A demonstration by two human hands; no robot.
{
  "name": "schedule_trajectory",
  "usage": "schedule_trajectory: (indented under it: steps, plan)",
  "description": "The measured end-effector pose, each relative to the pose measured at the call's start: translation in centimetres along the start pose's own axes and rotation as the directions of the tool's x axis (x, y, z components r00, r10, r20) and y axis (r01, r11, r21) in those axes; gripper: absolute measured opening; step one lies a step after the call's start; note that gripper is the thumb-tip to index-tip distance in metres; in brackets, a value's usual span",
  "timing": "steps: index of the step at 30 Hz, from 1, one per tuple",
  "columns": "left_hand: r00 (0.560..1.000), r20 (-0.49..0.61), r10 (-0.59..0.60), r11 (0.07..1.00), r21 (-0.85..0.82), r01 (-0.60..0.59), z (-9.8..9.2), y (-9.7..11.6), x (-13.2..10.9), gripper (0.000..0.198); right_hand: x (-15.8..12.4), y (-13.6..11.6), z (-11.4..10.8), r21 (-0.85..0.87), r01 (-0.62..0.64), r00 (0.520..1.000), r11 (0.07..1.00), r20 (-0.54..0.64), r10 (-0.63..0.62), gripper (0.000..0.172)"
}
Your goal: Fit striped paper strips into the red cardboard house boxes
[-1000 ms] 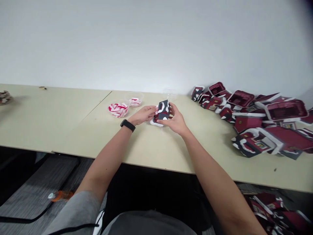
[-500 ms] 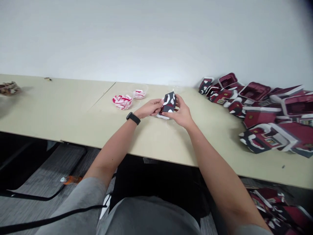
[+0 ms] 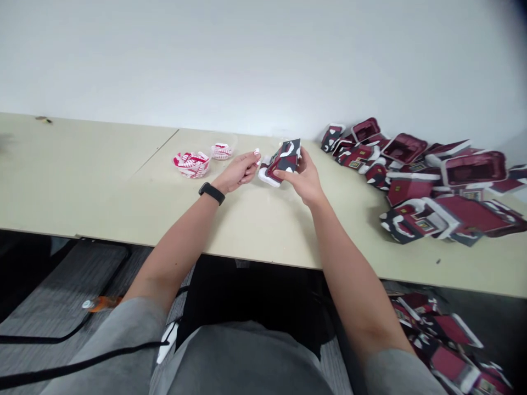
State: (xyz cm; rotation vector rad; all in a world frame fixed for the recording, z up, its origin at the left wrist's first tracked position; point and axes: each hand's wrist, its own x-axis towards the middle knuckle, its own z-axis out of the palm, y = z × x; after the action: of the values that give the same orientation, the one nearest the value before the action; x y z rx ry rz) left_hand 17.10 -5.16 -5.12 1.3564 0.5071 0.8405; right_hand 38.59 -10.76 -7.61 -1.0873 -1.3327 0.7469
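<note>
My right hand (image 3: 308, 178) is wrapped around a small house ornament (image 3: 284, 160), maroon with a dark grey roof, white snow-like patches and a white rim. The house is tilted above the table. To its left my left hand (image 3: 237, 171), with a black watch on the wrist, is closed in a pinch. Between thumb and finger it has a small red-and-white piece (image 3: 257, 151), apart from the house; its exact shape is too small to tell. Left of that hand stands a clear bowl of red-and-white striped pieces (image 3: 191, 164), and behind it a second clear bowl of similar pieces (image 3: 222, 151).
A heap of maroon house ornaments (image 3: 428, 181) covers the right part of the pale table (image 3: 263, 230). More houses (image 3: 448, 345) lie below the table at the right. A bottle of orange liquid (image 3: 101, 303) lies under the table at the left, near a black cable (image 3: 102, 354).
My left hand has drawn away from the house to the left with the small red-and-white piece. The house has turned in my right hand, showing more of its front. The view has shifted right.
</note>
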Motion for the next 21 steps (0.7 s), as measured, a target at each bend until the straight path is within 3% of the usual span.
schedule_trajectory:
  steps: [7,11,17,21]
  plan:
    - [0.997,-0.024,-0.076,0.993,0.084,0.077,-0.3,-0.5,0.2,0.038,-0.5,0.0,-0.1,0.022,-0.089,0.995,0.996,0.041,0.088,0.122]
    - [0.995,-0.022,-0.093,0.993,0.073,0.094,-0.6,-0.2,0.3,0.035,-0.7,-0.6,-0.3,0.069,-0.097,0.994,0.993,0.057,0.094,0.117]
    - [0.985,0.064,-0.158,0.987,0.013,0.158,-1.1,0.7,0.0,0.029,-0.7,-1.6,-1.0,0.223,-0.187,0.968,0.957,0.208,0.141,0.110]
    - [0.987,0.066,-0.147,0.987,0.068,0.142,-1.1,1.2,-0.4,0.035,-0.7,-1.9,-1.1,0.294,-0.219,0.956,0.930,0.255,0.145,0.110]
